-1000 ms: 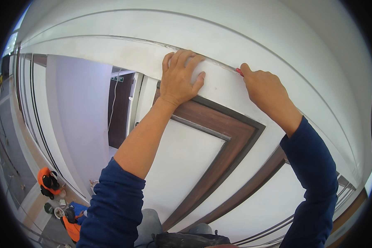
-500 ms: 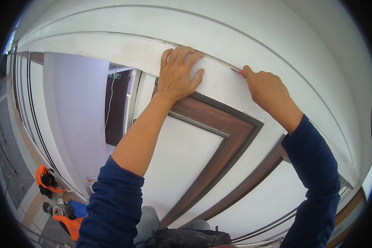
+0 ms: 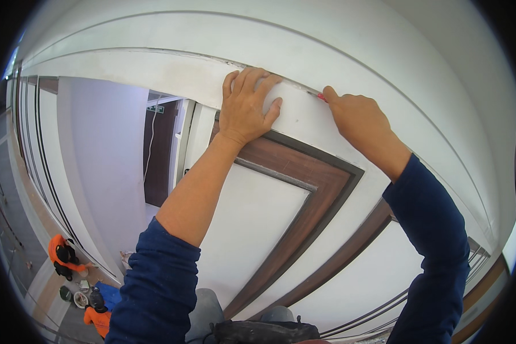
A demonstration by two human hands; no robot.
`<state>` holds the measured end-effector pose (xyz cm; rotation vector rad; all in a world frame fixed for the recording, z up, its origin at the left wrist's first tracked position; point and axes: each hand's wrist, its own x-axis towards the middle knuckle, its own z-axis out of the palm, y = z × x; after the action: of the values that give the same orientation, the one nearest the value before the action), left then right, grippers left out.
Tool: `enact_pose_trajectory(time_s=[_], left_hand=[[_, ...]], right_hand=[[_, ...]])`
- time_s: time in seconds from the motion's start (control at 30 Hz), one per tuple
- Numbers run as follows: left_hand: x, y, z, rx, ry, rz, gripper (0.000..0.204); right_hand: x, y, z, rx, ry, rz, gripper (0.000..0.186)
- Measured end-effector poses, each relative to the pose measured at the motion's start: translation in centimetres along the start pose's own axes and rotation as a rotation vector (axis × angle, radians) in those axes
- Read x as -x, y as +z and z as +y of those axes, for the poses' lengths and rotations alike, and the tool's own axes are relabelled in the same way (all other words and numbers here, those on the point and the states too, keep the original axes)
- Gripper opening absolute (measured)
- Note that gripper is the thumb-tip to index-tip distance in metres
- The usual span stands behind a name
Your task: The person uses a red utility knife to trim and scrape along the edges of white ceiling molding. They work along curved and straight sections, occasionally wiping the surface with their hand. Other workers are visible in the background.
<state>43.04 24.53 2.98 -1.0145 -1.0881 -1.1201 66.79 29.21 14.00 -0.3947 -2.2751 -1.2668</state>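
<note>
Left hand (image 3: 246, 106): fingers spread wide, laid on white panel (image 3: 309, 123) beside groove (image 3: 295, 85) | Right hand (image 3: 358, 117): wrapped around red tool (image 3: 322, 98), held at groove; tip apparently set in it, though poorly seen | Brown frame (image 3: 304, 160): seen below both hands

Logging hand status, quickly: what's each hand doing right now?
Left hand: open, fingers spread against the white panel, holding nothing visible.
Right hand: closed, holding a red tool.
</note>
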Motion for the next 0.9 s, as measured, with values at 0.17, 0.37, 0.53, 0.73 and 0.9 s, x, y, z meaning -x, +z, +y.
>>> enact_pose_trajectory(time_s=[0.17,0.37,0.53,0.73,0.9], left_hand=[[0.0,-0.2,-0.6,-0.002,0.036,0.000,0.043],[0.0,-0.3,-0.5,0.011,0.020,-0.005,0.043],[0.0,-0.1,0.0,0.040,0.005,0.014,0.042],[0.0,-0.1,-0.1,0.019,0.005,0.009,0.042],[0.0,-0.2,-0.2,-0.002,0.001,0.009,0.042]], right_hand=[[0.0,0.5,0.3,0.018,0.036,-0.037,0.014],[0.7,1.4,0.8,0.050,0.048,-0.049,0.015],[0.7,0.4,0.9,-0.071,0.091,-0.014,0.017],[-0.2,-0.8,-0.2,-0.049,0.059,-0.020,0.016],[-0.5,-0.3,-1.0,-0.055,0.002,-0.021,0.018]])
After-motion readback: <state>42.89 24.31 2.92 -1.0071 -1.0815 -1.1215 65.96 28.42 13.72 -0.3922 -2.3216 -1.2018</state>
